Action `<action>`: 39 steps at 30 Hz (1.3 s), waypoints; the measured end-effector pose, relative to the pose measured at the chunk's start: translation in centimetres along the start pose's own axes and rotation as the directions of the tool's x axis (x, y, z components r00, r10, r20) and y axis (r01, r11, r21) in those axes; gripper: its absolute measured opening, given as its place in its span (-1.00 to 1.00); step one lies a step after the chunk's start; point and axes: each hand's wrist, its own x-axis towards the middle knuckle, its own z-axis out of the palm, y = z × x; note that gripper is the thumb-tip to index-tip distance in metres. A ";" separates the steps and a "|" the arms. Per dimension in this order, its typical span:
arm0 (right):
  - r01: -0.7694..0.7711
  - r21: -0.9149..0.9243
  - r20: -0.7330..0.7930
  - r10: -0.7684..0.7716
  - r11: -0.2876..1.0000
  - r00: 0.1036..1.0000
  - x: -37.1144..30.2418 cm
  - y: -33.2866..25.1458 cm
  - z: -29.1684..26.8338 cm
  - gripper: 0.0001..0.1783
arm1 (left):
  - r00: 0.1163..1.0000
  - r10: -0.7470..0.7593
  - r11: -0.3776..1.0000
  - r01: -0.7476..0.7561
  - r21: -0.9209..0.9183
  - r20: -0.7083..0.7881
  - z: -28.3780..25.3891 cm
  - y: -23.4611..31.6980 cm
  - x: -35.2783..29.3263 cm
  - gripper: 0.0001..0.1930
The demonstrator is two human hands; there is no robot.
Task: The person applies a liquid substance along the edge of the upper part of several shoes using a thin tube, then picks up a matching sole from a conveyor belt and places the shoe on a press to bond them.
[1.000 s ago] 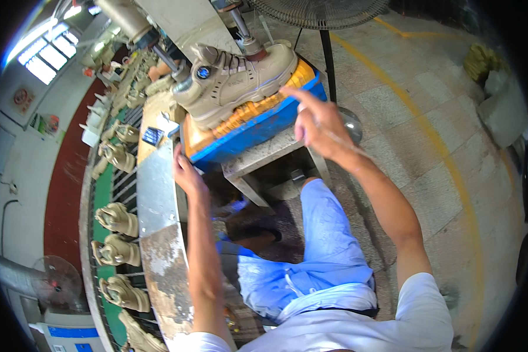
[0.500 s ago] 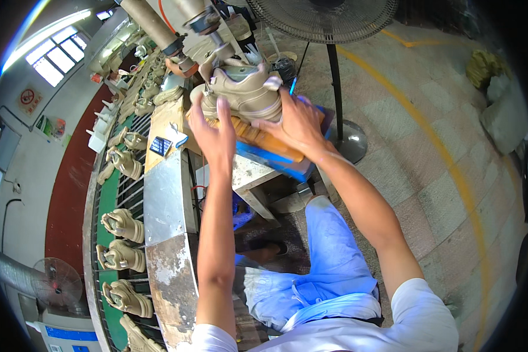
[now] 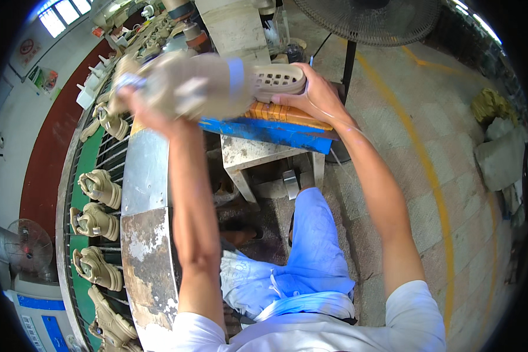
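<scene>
patchy metal bench (image 3: 149,246), square-holed beige sole (image 3: 278,83) in right fingers (image 3: 290,100)

Matt and rubbery-looking, that beige sole (image 3: 280,82), its face moulded into square cells; the shoe (image 3: 188,85) blurs too much to read its finish! Underneath, the orange pad (image 3: 288,115) is ridged with a slight gloss, and the blue tray (image 3: 276,134) looks smooth. Over on the counter (image 3: 148,170), smooth grey sheet metal meets a rough, flaking patch. Soft, creased cloth on the shorts (image 3: 320,240)!
</scene>
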 end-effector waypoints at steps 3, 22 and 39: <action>0.038 0.004 -0.066 -0.038 0.999 0.997 0.0 0.1 0.3 0.04 | 0.878 -0.152 0.986 0.105 0.127 0.455 -12.1 5.3 3.3 -0.34; -0.137 0.168 0.120 0.118 0.976 0.986 -0.4 -1.9 0.7 -0.22 | 0.975 0.052 -0.057 -0.213 0.975 0.216 -26.5 15.9 -10.3 0.14; -0.009 -0.124 0.091 0.020 0.992 0.996 -0.5 -3.1 0.4 0.14 | 0.910 0.235 0.003 0.351 0.937 -0.341 -39.9 2.6 20.6 -0.01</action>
